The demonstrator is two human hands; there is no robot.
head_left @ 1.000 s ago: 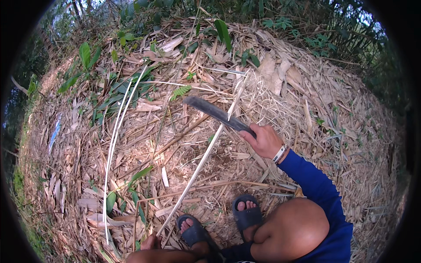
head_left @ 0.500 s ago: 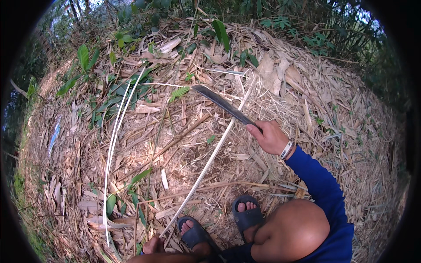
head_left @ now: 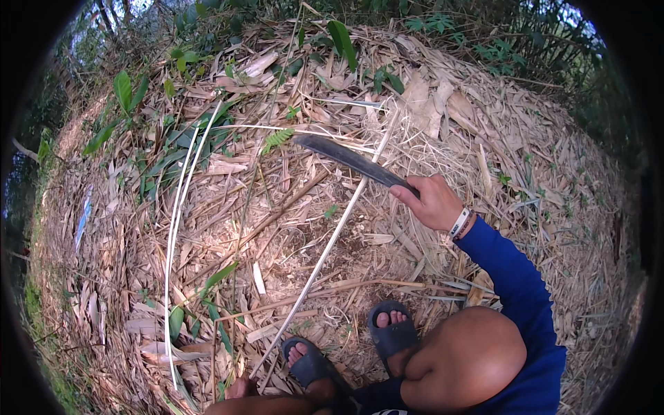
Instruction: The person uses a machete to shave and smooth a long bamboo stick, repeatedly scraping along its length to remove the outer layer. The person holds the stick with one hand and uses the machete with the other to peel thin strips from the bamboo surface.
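My right hand (head_left: pixel 437 203) is closed around the grip end of a dark machete (head_left: pixel 346 158), whose blade points to the far left. The blade lies across a long pale bamboo strip (head_left: pixel 330 243), hiding a short piece of it. The strip slants from the far middle of the ground down to the lower left. At its near end my left hand (head_left: pixel 240 389) shows small, closed on the strip beside my bent leg. Most of the left arm is hidden.
Thin pale bamboo strips (head_left: pixel 178 207) lie lengthwise on the left. Fine shavings (head_left: pixel 432 152) are heaped beyond the machete. My sandalled feet (head_left: pixel 309 363) stand near the strip's lower end. Dry leaf litter and green plants (head_left: pixel 124 93) surround the spot.
The machete has shifted slightly leftward and its blade lies a little flatter. My right hand has moved a bit to the right in view; the left hand stays at the strip's end.
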